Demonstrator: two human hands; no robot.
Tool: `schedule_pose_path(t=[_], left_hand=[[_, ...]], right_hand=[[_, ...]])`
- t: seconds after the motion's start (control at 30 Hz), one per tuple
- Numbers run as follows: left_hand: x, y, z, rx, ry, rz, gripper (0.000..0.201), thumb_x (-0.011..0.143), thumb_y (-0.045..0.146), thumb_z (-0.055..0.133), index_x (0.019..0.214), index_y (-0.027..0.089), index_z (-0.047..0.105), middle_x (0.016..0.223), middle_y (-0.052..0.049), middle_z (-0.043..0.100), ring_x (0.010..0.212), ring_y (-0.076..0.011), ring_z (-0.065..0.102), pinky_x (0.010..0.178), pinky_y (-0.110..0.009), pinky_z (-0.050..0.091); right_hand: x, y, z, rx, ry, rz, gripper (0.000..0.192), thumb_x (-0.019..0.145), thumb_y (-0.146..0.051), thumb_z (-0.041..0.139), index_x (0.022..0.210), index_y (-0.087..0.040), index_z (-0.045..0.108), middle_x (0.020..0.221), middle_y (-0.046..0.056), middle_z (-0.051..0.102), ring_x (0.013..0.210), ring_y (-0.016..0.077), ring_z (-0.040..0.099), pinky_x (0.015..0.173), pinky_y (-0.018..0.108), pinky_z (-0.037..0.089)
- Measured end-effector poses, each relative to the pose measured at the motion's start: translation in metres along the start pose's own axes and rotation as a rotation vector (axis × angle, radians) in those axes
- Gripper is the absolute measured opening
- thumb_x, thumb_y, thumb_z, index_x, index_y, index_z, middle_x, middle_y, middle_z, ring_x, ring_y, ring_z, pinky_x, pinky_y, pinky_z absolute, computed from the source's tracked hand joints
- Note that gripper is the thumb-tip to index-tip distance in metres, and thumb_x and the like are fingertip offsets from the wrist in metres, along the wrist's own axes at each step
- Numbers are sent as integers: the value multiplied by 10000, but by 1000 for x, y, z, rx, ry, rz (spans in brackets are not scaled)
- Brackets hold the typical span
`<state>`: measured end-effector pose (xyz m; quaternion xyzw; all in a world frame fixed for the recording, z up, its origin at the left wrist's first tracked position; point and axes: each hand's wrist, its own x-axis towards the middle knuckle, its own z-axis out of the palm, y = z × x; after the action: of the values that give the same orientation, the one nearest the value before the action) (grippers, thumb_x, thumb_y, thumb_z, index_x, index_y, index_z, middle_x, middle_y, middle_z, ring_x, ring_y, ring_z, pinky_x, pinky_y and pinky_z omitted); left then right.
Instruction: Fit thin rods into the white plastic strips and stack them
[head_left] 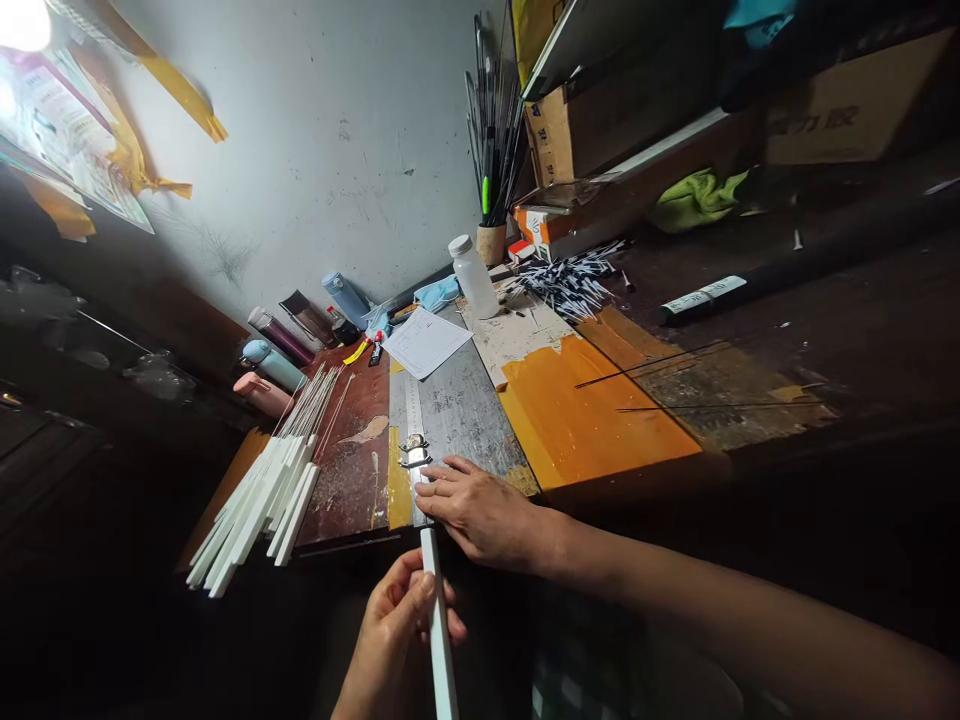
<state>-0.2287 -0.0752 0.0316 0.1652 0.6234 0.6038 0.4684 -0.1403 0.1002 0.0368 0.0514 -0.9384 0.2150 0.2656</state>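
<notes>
My left hand (409, 605) is closed around a white, square-sided stick (439, 630) just in front of the table's edge. The stick's far end points at a steel ruler (415, 405) lying lengthwise on the grey board. A small metal clamp-like piece (415, 450) sits across the ruler. My right hand (469, 505) rests palm down over the ruler's near end, with its fingers stretched toward the left, close to the metal piece. Whatever lies under those fingers is hidden. To the left, a pile of similar white sticks (255, 500) with thin rods at their far ends overhangs the edge.
A paper sheet (427, 342) lies beyond the ruler, near a white bottle (474, 280). Several drink flasks (274, 365) line the left back. Many small dark-and-white pieces (574, 280) are heaped at the back. Thin dark rods (652, 365) cross the orange board (592, 420).
</notes>
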Motion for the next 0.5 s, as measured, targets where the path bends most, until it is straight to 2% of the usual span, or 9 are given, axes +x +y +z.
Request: schedule_pose_path(t=[0.23,0.37,0.43,0.5], left_hand=[[4,5,1,7,-18,5,377,751,369,721,1010,127,593,709,-20,635,501,-122,613,449,-188,374],[7,1,-1,8,-17,7,379,754,368,720,1022,143,575,718,-19,638,534,-135,629,466,-193,391],[6,-2,-2,9,-17,34,396,752,368,725,1046,156,565,715,-19,643,557,-135,627,492,-198,406],[1,-5,-2,11,1,62,408,759,368,721,1085,176,567,746,-18,652,600,-130,623,562,-218,447]], right_hand=[[-2,2,4,30,18,3,325,853,-101,509,1167,-124,590,1195,85,640,1212,256,477,1094,440,273],[0,3,3,106,66,-17,336,826,-64,528,1151,-111,596,1153,124,652,1181,290,502,1082,510,271],[-1,2,1,194,131,-16,303,838,-72,530,1126,-128,608,1129,125,659,1152,282,524,1060,502,312],[-7,-3,-1,335,261,38,251,875,-100,509,1097,-158,612,1098,105,664,1108,240,551,1017,436,386]])
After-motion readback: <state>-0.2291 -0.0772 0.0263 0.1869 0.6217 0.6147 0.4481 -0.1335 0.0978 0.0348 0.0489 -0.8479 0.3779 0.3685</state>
